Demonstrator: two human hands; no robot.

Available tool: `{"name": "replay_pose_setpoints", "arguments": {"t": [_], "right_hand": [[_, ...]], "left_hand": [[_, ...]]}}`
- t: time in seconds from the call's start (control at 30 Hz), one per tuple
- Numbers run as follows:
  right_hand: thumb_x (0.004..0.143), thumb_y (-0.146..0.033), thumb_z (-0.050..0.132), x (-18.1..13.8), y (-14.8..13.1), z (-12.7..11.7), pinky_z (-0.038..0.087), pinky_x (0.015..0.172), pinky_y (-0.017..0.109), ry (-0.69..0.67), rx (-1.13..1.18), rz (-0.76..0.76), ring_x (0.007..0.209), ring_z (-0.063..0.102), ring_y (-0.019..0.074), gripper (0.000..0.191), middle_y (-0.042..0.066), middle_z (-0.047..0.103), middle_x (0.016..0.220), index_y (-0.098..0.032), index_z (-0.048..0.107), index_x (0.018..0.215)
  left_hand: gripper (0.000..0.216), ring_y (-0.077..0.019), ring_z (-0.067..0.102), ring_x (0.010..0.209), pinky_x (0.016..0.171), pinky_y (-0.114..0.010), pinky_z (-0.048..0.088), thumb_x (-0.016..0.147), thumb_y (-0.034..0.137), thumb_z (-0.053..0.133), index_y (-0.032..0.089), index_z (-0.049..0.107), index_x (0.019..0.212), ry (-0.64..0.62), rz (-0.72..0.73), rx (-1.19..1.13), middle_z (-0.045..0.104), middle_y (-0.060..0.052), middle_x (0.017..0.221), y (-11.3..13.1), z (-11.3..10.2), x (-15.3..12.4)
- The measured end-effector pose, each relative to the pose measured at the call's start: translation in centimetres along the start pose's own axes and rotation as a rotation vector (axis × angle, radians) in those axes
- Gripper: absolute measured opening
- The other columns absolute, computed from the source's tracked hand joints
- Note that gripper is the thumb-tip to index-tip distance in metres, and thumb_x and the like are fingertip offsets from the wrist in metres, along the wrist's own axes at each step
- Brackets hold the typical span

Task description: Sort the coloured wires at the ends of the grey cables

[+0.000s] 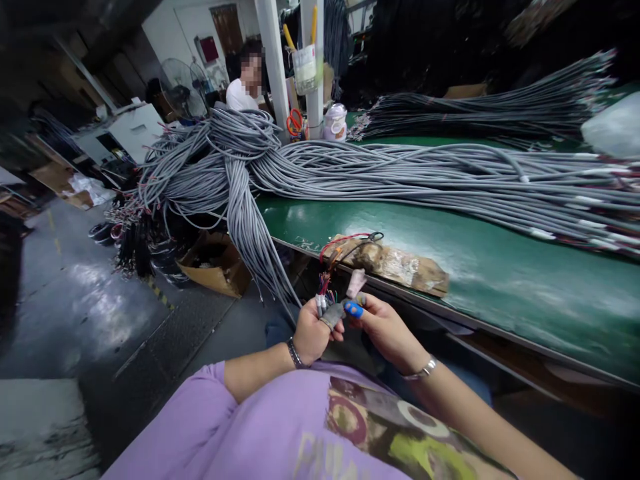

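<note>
Just off the counter (500, 280), my left hand (310, 335) has its grip closed around grey cable ends (320, 305) with coloured wires (326, 283) upward; my right hand (389, 330) bends inward beside it, but I cannot tell what it pinches. Farther out, I see a dark-bottomed cardboard box (213, 275) and a holder (305, 72) carrying yellow-handled tools (314, 25).

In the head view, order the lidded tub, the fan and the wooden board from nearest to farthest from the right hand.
From the right hand:
1. Wooden board: just ahead, along the near edge of the bench.
2. Lidded tub: across the bench.
3. Fan: left background.
</note>
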State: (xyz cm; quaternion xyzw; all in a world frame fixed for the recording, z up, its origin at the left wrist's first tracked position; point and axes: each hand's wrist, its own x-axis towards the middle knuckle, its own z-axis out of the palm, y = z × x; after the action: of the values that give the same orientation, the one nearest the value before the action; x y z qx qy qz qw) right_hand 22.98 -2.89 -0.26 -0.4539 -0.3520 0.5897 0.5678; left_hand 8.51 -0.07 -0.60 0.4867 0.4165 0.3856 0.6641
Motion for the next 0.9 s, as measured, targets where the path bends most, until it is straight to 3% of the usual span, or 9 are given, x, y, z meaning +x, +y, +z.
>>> {"name": "replay_pose_setpoints", "arguments": {"t": [0.2,0.3,0.47,0.53,0.6,0.67,0.77,0.83,0.9], "right_hand": [[0.068,-0.047,0.079,0.3,-0.4,0.2,0.038,0.057,0.027,-0.076,-0.083,0.032,0.058,0.05,0.0125,0.033,-0.001,0.06,0.063,-0.018,0.064,0.073],[0.063,-0.047,0.082,0.4,-0.1,0.1,0.036,0.053,0.025,-0.052,-0.038,0.054,0.053,0.045,0.0098,0.037,-0.002,0.057,0.058,-0.017,0.062,0.066],[0.058,-0.043,0.086,1.3,0.5,-0.7,0.039,0.051,0.023,0.046,0.249,0.168,0.048,0.039,0.0071,0.037,-0.006,0.049,0.055,-0.018,0.06,0.068],[0.061,-0.049,0.082,1.7,0.3,-1.0,0.043,0.052,0.023,0.065,0.328,0.194,0.05,0.042,0.0078,0.038,-0.004,0.054,0.061,-0.02,0.062,0.073],[0.067,-0.058,0.074,2.1,-0.2,-1.0,0.044,0.051,0.024,0.001,0.333,0.2,0.052,0.045,0.0096,0.041,-0.001,0.059,0.068,-0.02,0.064,0.078],[0.07,-0.06,0.071,2.4,-0.7,-0.8,0.039,0.047,0.024,-0.045,0.259,0.145,0.051,0.042,0.0098,0.042,0.0,0.059,0.067,-0.019,0.064,0.078],[0.071,-0.059,0.072,2.7,-0.9,-0.4,0.029,0.043,0.023,0.099,0.055,-0.05,0.047,0.035,0.0086,0.041,-0.002,0.055,0.059,-0.019,0.061,0.07],[0.075,-0.064,0.065,2.9,-0.6,-0.2,0.031,0.043,0.025,0.185,-0.021,-0.123,0.047,0.037,0.01,0.045,0.0,0.055,0.057,-0.02,0.06,0.065],[0.078,-0.068,0.057,3.1,-0.4,-0.1,0.037,0.046,0.027,0.159,0.007,-0.11,0.049,0.044,0.013,0.049,0.003,0.058,0.057,-0.02,0.062,0.066]], "left_hand": [[0.048,-0.0073,0.052,0.04,0.038,-0.017,0.034,0.067,0.058,0.073,0.016,0.051,0.068,-0.184,-0.039,0.119,0.057,0.002,0.052,1.1,-0.5,-0.5],[0.045,-0.0071,0.051,0.039,0.037,-0.017,0.034,0.068,0.056,0.072,0.015,0.052,0.068,-0.133,-0.028,0.054,0.057,0.003,0.051,0.9,-0.6,-0.4],[0.044,-0.0065,0.048,0.035,0.034,-0.017,0.032,0.065,0.054,0.075,0.015,0.054,0.071,0.028,-0.005,-0.118,0.055,0.004,0.049,1.2,-0.1,0.0],[0.045,-0.0066,0.048,0.035,0.034,-0.017,0.031,0.063,0.053,0.076,0.015,0.054,0.071,0.051,0.002,-0.152,0.055,0.004,0.048,1.8,0.3,0.1],[0.045,-0.0065,0.048,0.034,0.033,-0.017,0.03,0.062,0.053,0.076,0.015,0.053,0.07,0.05,0.009,-0.166,0.056,0.004,0.048,2.3,0.7,0.3],[0.044,-0.0064,0.048,0.034,0.033,-0.016,0.03,0.063,0.052,0.076,0.015,0.052,0.069,0.042,0.014,-0.17,0.056,0.004,0.048,2.5,1.1,0.5],[0.042,-0.0063,0.048,0.035,0.034,-0.016,0.03,0.065,0.05,0.075,0.015,0.052,0.069,0.046,0.018,-0.165,0.056,0.004,0.049,2.3,1.5,0.7],[0.04,-0.0062,0.048,0.035,0.034,-0.016,0.03,0.067,0.049,0.074,0.016,0.052,0.07,0.05,0.022,-0.144,0.057,0.004,0.049,2.0,1.7,0.8],[0.038,-0.0061,0.048,0.035,0.034,-0.016,0.029,0.068,0.048,0.073,0.016,0.052,0.07,0.048,0.029,-0.122,0.057,0.004,0.05,1.8,1.8,0.9]]}}
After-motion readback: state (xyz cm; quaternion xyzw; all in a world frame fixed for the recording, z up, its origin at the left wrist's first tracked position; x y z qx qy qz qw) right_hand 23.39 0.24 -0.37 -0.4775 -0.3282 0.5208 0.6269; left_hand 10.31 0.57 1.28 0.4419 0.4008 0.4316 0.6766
